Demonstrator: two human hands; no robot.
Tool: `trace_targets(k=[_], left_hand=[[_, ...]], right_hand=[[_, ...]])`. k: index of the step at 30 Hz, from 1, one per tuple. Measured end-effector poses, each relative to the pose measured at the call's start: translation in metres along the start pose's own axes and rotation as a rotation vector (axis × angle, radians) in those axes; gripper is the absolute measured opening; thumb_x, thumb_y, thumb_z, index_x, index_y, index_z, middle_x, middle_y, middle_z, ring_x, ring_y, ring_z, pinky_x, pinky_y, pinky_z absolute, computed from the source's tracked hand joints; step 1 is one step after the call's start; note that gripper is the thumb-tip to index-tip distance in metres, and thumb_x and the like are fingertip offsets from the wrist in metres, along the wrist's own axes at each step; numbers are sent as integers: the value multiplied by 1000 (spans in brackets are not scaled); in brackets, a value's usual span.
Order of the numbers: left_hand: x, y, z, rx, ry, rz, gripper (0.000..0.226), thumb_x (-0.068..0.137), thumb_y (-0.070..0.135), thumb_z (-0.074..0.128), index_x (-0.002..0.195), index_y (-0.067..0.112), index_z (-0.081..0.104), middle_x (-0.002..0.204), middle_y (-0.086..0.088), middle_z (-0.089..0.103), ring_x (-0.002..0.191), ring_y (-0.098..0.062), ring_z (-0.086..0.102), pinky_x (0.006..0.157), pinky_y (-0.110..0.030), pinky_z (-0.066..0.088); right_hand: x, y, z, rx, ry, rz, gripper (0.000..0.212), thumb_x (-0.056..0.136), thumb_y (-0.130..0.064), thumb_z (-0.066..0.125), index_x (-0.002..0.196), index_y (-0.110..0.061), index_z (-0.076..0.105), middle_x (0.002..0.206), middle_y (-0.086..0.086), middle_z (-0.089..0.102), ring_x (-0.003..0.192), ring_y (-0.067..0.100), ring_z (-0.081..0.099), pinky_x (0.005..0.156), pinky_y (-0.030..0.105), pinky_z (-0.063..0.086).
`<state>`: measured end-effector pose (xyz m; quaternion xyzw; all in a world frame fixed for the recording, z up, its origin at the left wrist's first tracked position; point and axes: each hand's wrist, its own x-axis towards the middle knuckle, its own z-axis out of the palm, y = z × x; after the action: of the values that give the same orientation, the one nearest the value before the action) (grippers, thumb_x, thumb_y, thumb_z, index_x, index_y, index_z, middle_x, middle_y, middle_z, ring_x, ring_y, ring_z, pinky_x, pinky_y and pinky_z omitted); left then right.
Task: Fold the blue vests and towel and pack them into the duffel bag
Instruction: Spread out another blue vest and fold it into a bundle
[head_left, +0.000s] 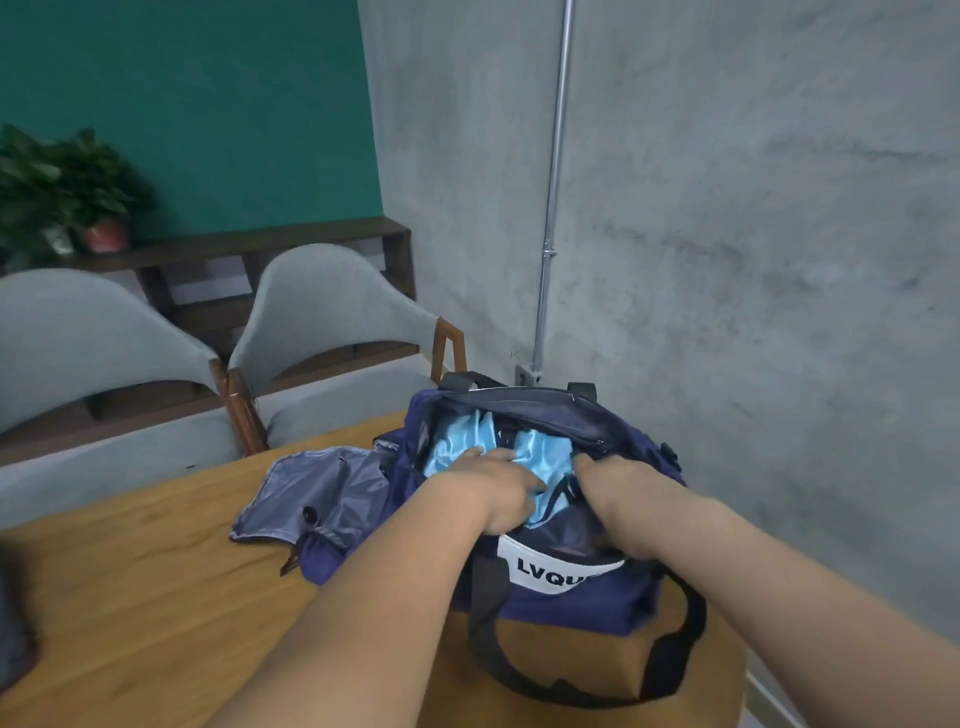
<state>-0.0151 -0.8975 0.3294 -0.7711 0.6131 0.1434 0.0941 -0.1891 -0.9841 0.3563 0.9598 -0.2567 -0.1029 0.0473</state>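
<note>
- The bag (571, 613) sits on the wooden counter (156, 571) with its mouth gaping upward, and both hands are down in it.
- The left hand (493, 491) lies flat on the vests (452, 449). Its fingers (522, 475) are fairly straight and spread, pressing the cloth rather than gripping it.
- The right hand (623, 486) dips in just beside it. Its fingers curl down out of sight, so I cannot tell whether they hold cloth or nothing.
- The vests lie under and just beyond the left fingers, bunched along the bag's long axis, which runs left to right. The left hand looks nearer to the bulk of them.
- The cloth is pale blue, glossy and slippery-looking, crumpled into ridges.
- The bag is soft navy fabric with a white label (550, 569) and black straps (675, 649).
- A grey-lined flap (322, 493) sprawls to the left of the left fingers.
- I can make out no towel.
</note>
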Motion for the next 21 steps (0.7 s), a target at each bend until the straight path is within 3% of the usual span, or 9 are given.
trace_targets(k=[3, 4, 6, 9, 11, 13, 16, 18, 21], left_hand=[[7, 2, -3, 20, -68, -39, 51, 110, 47, 29, 161, 42, 33, 172, 9, 25, 161, -15, 1, 129, -50, 4], [10, 3, -4, 34, -91, -56, 52, 110, 49, 29, 162, 42, 30, 172, 9, 24, 161, -17, 0, 128, -51, 4], [14, 6, -6, 70, -131, -83, 56, 108, 55, 32, 162, 45, 24, 172, 9, 23, 160, -19, 1, 127, -54, 6], [21, 5, 0, 109, -154, -109, 68, 97, 69, 44, 160, 52, 23, 170, 5, 24, 159, -27, 7, 126, -57, 12], [21, 3, 2, 127, -145, -111, 79, 87, 76, 51, 158, 55, 24, 169, 5, 26, 158, -33, 12, 124, -58, 17], [17, 3, 0, 130, -121, -82, 80, 86, 76, 53, 158, 53, 27, 168, 3, 28, 157, -34, 14, 124, -58, 19], [2, 9, -5, 159, -77, -16, 70, 98, 67, 52, 161, 47, 28, 169, -2, 22, 158, -30, 9, 127, -58, 12], [-4, 13, -2, 184, -55, -10, 68, 100, 67, 49, 161, 48, 27, 168, -4, 19, 158, -29, 6, 128, -57, 8], [-8, 13, 3, 188, -54, 0, 64, 102, 64, 45, 161, 49, 27, 170, -3, 24, 159, -26, 4, 128, -55, 4]], right_hand=[[-12, 9, -14, 8, 85, -207, 20, 81, -20, 66, 96, -34, 66, 92, -7, 66, 86, 17, 63, 75, 30, 47], [-17, 13, -20, 75, 89, -287, 17, 78, -21, 66, 84, -37, 64, 79, -14, 63, 76, 9, 58, 70, 24, 42], [-29, 16, -29, 252, -5, -365, 24, 75, -16, 65, 82, -39, 70, 74, -22, 60, 75, 6, 58, 69, 14, 41], [-40, 18, -40, 277, -208, -350, 25, 83, -18, 67, 99, -33, 78, 91, -21, 71, 89, 4, 64, 81, 21, 52], [-32, 21, -42, 232, -305, -294, 21, 88, -43, 71, 105, -33, 78, 97, -14, 75, 89, 7, 66, 85, 30, 55], [-9, 19, -40, 252, -221, -212, 29, 96, -51, 64, 105, -26, 76, 98, -5, 74, 92, 17, 67, 87, 37, 54], [39, 8, -23, 152, 50, -52, 25, 101, -18, 57, 122, -19, 69, 120, 7, 71, 112, 28, 65, 94, 36, 53], [64, 5, -3, 150, -29, 8, 50, 98, -14, 60, 147, -20, 51, 147, 8, 55, 131, 30, 55, 106, 36, 48], [82, 13, 15, 213, -175, 79, 82, 103, -42, 58, 167, -29, 7, 174, 3, 8, 156, 34, 21, 125, 47, 26]])
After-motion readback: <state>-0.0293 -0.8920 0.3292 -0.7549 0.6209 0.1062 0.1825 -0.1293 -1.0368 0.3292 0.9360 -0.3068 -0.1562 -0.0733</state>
